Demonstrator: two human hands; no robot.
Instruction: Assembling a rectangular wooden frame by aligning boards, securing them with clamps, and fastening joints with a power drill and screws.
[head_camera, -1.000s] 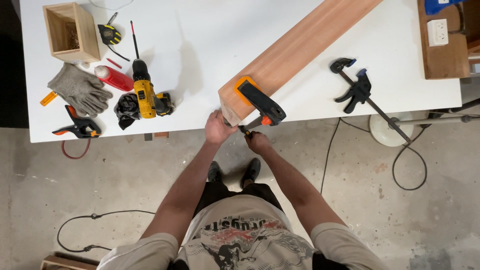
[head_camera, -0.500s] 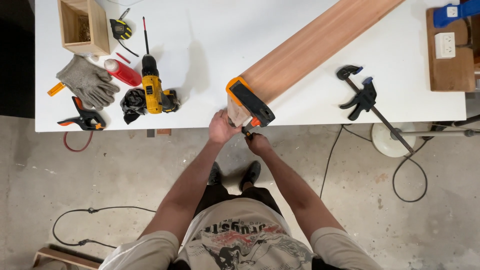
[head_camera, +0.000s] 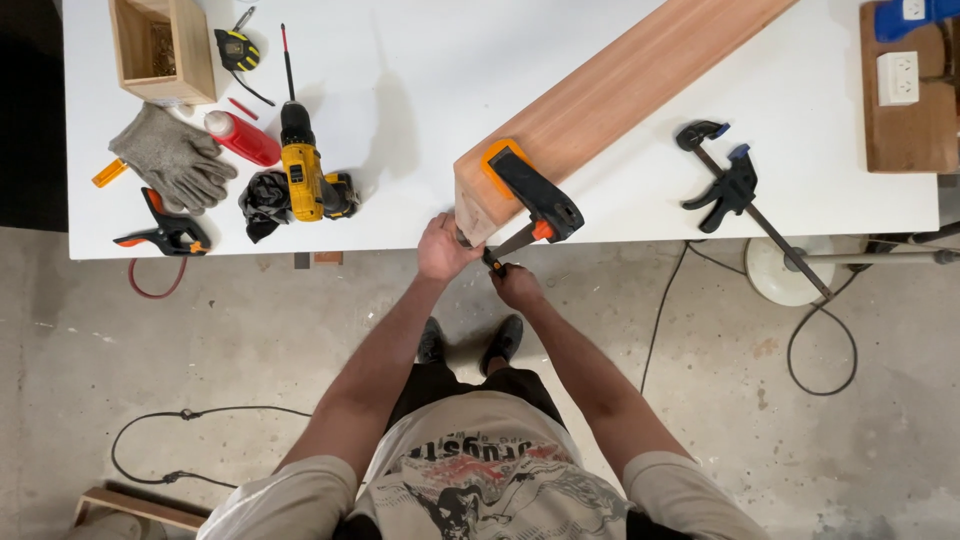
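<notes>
Clamp (head_camera: 530, 195), black with orange pads, already sits over the near end of the long timber board (head_camera: 610, 100) at the white table's (head_camera: 420, 120) front edge; left hand (head_camera: 442, 248) is wrapped against the board's end, fingers curled on it; right hand (head_camera: 515, 285) is closed round the clamp's handle; whether it is fully tight cannot be told; second bar clamp (head_camera: 735, 190) lies unused nearby

Single head-worn view, looking steeply down from above the person's own shoulders, at moderate distance from the grip. The hands meet near frame centre, at the near edge of the white table (head_camera: 420, 120), which spreads beyond them; concrete floor (head_camera: 200, 350) lies nearer.
</notes>
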